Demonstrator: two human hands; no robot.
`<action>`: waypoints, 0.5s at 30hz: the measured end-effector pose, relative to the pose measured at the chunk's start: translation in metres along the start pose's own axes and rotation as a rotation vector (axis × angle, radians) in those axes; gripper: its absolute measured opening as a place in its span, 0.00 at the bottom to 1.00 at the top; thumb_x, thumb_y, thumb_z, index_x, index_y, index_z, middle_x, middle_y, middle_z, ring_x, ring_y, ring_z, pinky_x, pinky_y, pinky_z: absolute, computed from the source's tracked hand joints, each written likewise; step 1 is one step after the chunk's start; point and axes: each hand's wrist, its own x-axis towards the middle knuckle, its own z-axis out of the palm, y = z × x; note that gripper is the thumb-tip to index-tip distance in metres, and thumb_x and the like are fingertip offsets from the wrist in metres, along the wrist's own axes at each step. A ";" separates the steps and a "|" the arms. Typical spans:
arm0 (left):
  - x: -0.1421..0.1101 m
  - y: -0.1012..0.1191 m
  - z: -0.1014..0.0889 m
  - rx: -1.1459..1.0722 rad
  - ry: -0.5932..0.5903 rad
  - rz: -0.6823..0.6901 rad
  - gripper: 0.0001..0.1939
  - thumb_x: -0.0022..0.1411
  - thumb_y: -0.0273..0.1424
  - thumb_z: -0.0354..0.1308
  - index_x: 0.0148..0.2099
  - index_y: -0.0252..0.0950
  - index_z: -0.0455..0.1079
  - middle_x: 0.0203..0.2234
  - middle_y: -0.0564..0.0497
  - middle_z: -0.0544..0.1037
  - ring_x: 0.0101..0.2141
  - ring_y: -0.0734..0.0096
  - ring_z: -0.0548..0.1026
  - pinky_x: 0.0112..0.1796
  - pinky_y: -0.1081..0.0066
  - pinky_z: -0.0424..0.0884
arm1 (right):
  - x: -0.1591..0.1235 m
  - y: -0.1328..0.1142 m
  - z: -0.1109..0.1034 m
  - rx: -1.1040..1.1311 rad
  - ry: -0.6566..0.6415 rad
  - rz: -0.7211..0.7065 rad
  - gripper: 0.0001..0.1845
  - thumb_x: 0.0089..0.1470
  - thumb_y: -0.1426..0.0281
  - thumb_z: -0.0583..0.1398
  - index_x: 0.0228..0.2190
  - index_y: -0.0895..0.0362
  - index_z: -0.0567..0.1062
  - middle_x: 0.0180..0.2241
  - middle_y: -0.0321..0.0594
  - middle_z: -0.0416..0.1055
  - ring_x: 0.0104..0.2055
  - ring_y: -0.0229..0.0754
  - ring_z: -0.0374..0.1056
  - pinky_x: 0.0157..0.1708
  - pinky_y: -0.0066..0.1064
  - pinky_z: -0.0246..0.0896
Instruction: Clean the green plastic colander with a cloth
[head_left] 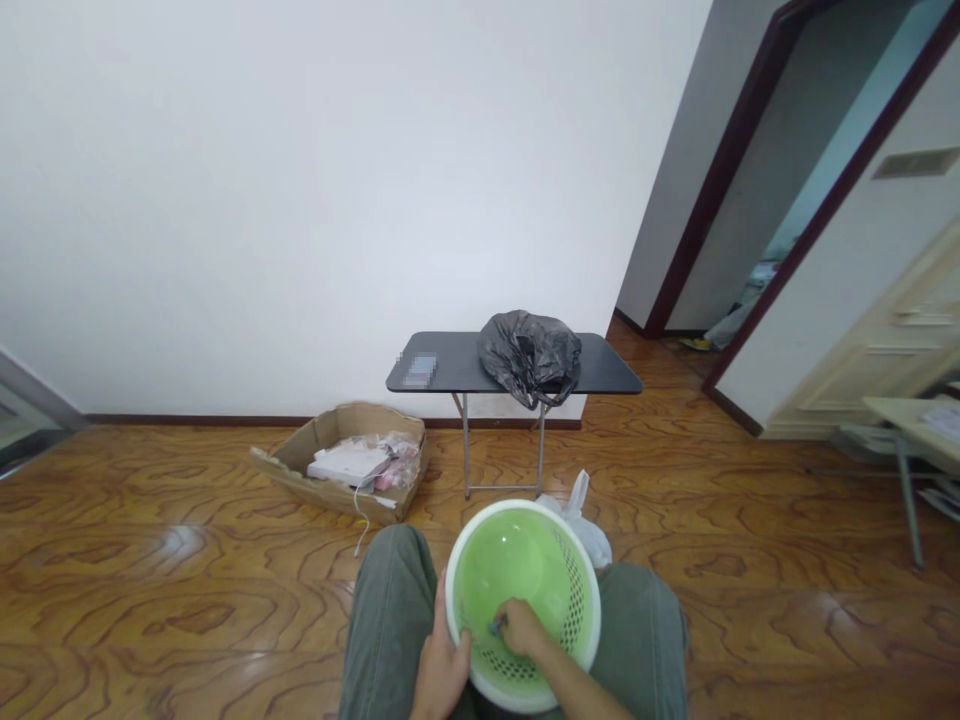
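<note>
Both Our Hands at the Green Basket

At the bottom centre of the frame we have a round green plastic basket with a broad white rim and rows of small holes (517,550), sitting between our two knees in grey-green trousers (390,610). Our left hand (442,665) grasps the basket at its lower-left edge, the thumb over the rim and the fingers along the outside. Our right hand (519,625) reaches inside over the lower-right rim, its fingers closed on a small bluish-grey item (497,625), too small for us to identify.

Just beyond the basket, right of centre, a white plastic bag with a knotted top (594,542) lies on the glossy brown wood-patterned floor (187,620). In the middle of the frame stands a black folding table with thin metal legs (459,350), and on its right half rests a crumpled black plastic bag (529,350). Left of the table we see an open brown cardboard box (296,485), holding a flat white carton (349,462) and clear wrappings. A plain white wall (300,200) rises behind; a dark red door frame (712,180) slants across the upper right.
</note>
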 end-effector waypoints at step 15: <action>-0.002 -0.001 0.003 0.050 -0.037 0.019 0.46 0.64 0.28 0.47 0.78 0.34 0.28 0.57 0.47 0.80 0.53 0.66 0.81 0.50 0.75 0.73 | -0.006 0.000 -0.002 0.211 -0.073 -0.174 0.18 0.52 0.73 0.57 0.39 0.57 0.85 0.43 0.45 0.85 0.46 0.46 0.79 0.50 0.34 0.69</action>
